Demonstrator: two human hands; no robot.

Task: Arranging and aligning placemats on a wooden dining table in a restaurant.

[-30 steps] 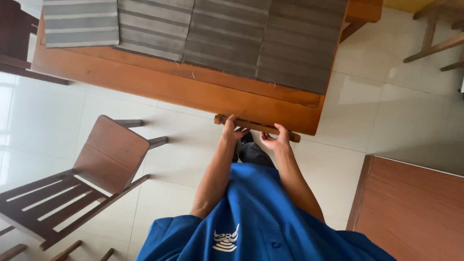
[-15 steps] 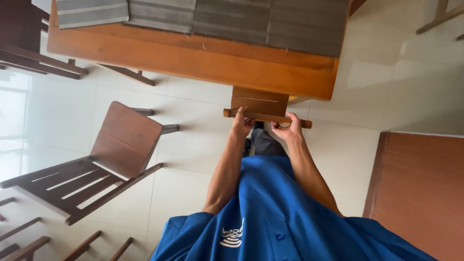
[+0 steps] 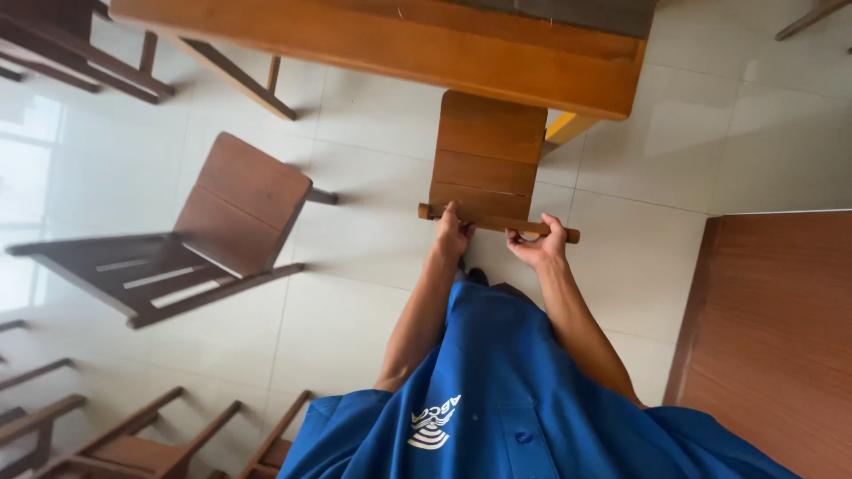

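Left hand (image 3: 453, 236) and right hand (image 3: 540, 246) clenched around wooden chair's top rail (image 3: 498, 223), table (image 3: 399, 40) just beyond

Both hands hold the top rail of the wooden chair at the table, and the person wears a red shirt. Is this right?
Not quite: the shirt is blue, not red, as the head view shows. The rest is right: the left hand and the right hand both hold the top rail of the wooden chair at the table.

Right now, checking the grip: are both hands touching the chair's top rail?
Touching. The head view shows the left hand and right hand both wrapped over the chair's top rail, fingers curled around it with no gap.
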